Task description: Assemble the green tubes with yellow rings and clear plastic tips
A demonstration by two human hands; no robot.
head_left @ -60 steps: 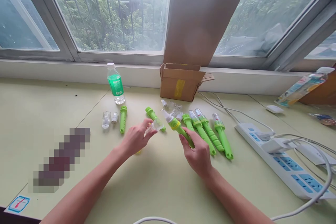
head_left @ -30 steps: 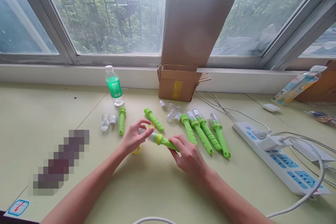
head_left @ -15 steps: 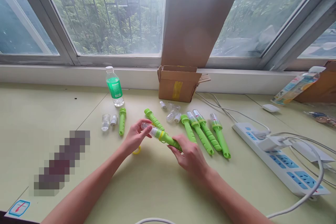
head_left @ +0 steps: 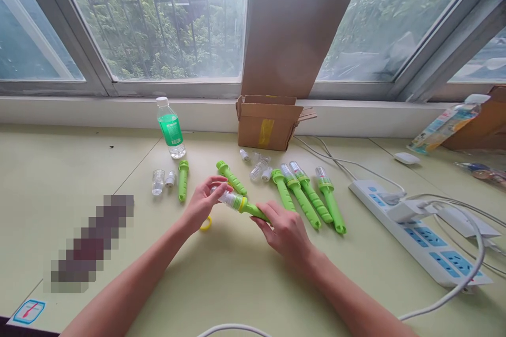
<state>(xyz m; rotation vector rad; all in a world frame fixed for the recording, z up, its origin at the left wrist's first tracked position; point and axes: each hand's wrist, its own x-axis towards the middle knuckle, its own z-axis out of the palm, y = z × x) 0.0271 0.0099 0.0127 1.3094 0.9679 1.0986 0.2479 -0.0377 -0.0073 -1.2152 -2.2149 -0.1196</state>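
Observation:
Between my hands is a toy light stick with a green handle (head_left: 256,211), a yellow ring near its top and a clear ribbed cover (head_left: 230,198). My left hand (head_left: 202,201) pinches the cover's far end between thumb and fingers. My right hand (head_left: 285,227) is wrapped round the lower handle. The stick lies tilted just above the table, cover to the left. Beside my left wrist lies a loose yellow ring (head_left: 206,223). Behind my hands rests a green handle without a cover (head_left: 232,178), and another (head_left: 183,180) lies further left.
Several green sticks (head_left: 302,197), some with clear covers, lie right of my hands. Loose clear covers (head_left: 259,168) and small white cylinders (head_left: 169,179) are behind. A bottle (head_left: 171,129), a cardboard box (head_left: 269,125) and a power strip (head_left: 421,237) with cables surround the work area.
The clear cover now sits closer to the yellow ring, and less green thread shows between them. Both hands keep their hold, and the view has shifted slightly.

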